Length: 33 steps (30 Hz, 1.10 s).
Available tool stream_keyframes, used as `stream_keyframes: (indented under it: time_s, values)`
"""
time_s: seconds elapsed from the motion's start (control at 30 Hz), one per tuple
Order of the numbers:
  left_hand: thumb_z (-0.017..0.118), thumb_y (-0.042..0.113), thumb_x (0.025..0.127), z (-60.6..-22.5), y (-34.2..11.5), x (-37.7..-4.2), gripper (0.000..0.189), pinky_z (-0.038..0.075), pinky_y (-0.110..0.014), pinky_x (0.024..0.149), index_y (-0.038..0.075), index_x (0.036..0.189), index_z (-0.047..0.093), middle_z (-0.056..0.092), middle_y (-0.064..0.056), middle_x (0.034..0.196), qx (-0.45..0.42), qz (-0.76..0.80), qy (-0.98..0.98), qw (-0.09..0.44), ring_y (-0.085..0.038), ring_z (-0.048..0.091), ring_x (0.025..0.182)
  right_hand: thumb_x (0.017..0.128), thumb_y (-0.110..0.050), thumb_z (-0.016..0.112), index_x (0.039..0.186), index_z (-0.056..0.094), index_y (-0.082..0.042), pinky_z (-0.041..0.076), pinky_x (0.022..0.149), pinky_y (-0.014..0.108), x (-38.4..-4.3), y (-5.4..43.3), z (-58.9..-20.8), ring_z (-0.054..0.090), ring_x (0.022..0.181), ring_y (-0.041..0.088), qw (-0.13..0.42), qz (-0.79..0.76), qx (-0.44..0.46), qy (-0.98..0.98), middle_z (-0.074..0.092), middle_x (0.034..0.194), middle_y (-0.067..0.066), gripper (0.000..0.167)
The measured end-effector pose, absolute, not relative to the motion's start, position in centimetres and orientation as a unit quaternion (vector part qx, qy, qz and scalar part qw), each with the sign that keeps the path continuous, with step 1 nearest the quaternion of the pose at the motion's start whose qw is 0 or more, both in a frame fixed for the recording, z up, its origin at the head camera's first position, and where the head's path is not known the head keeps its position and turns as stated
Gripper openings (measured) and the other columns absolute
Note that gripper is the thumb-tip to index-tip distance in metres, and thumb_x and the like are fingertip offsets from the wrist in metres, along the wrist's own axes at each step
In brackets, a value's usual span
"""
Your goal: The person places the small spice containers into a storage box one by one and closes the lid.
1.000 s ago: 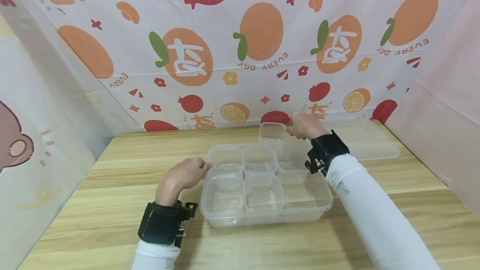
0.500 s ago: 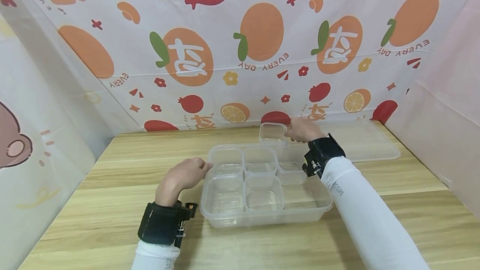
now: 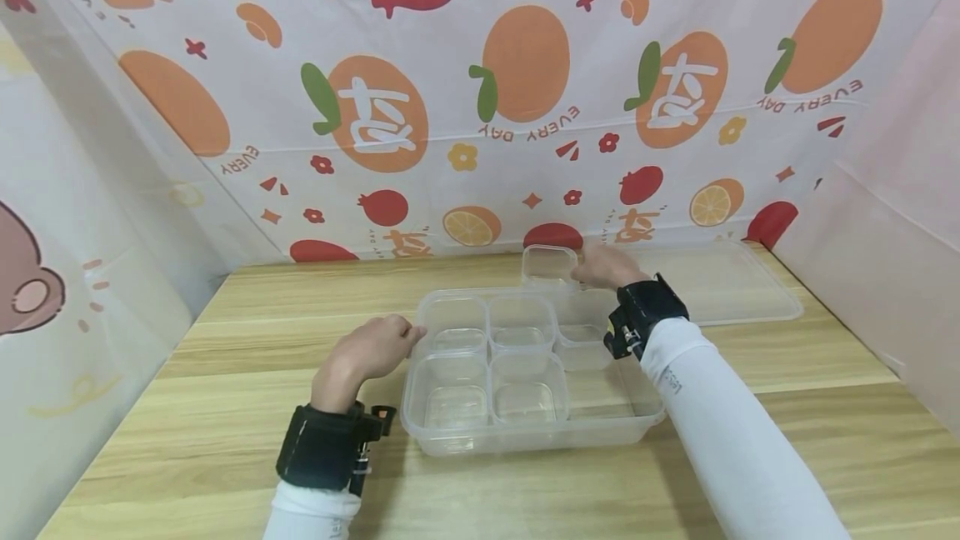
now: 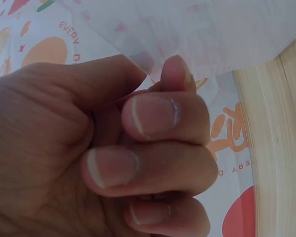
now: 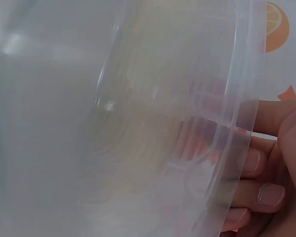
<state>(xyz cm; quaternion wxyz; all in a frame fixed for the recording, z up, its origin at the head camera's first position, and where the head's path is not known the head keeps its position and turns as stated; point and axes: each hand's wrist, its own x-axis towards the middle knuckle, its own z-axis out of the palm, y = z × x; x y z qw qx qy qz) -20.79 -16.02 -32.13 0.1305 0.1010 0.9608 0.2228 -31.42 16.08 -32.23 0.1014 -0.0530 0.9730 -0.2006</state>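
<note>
A large clear plastic storage box [image 3: 532,437] stands on the table, with several small square clear containers [image 3: 528,390] inside it. My left hand [image 3: 375,348] pinches the left edge of the large box between thumb and index finger. In the left wrist view the other fingers [image 4: 153,165] are curled beside the translucent plastic. Behind the box, my right hand [image 3: 607,265] grips the right side of another small clear container [image 3: 550,265]. The right wrist view shows the right hand's fingers [image 5: 251,192] curled, partly hidden behind translucent plastic [image 5: 138,98].
A flat translucent lid [image 3: 720,282] lies at the back right of the wooden table [image 3: 225,407]. A fruit-print cloth [image 3: 465,107] hangs along the back edge. Inside the large box, the front right part shows bare bottom.
My right wrist and forearm have shifted slightly left, while the small container at the back stays about where it was. The left hand has not visibly moved.
</note>
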Motion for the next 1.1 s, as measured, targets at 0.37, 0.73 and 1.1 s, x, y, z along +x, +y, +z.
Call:
stream_keyframes:
  time_s: [0.37, 0.73, 1.1]
  values:
    - [0.043, 0.023, 0.104, -32.26, -16.16, -20.82, 0.031, 0.035, -0.032, 0.06, 0.002, 0.089, 0.061, 0.05, -0.005, 0.077, 0.097, 0.216, 0.963, 0.13, -0.019, 0.045, 0.068, 0.09, -0.01, 0.056, 0.099, 0.058, 0.002, 0.033, 0.056, 0.028, -31.55, 16.06, -32.26, 0.046, 0.065, 0.022, 0.107, -0.213, -0.065, 0.969, 0.043, 0.071, 0.005, 0.015]
    - [0.044, 0.022, 0.104, -32.36, -16.04, -20.68, 0.03, 0.035, -0.032, 0.059, 0.002, 0.09, 0.062, 0.053, -0.006, 0.078, 0.097, 0.225, 0.961, 0.129, -0.019, 0.044, 0.067, 0.091, -0.009, 0.054, 0.108, 0.057, 0.003, 0.035, 0.058, 0.028, -31.5, 16.19, -32.54, 0.048, 0.068, 0.022, 0.106, -0.204, -0.065, 0.971, 0.046, 0.076, 0.007, 0.021]
    - [0.044, 0.022, 0.104, -32.4, -16.0, -20.78, 0.032, 0.032, -0.031, 0.058, 0.005, 0.082, 0.058, 0.048, -0.004, 0.073, 0.1, 0.232, 0.959, 0.13, -0.017, 0.039, 0.063, 0.091, -0.01, 0.054, 0.094, 0.056, -0.001, 0.032, 0.056, 0.028, -31.59, 16.14, -32.72, 0.044, 0.063, 0.02, 0.109, -0.196, -0.056, 0.973, 0.043, 0.071, 0.005, 0.009]
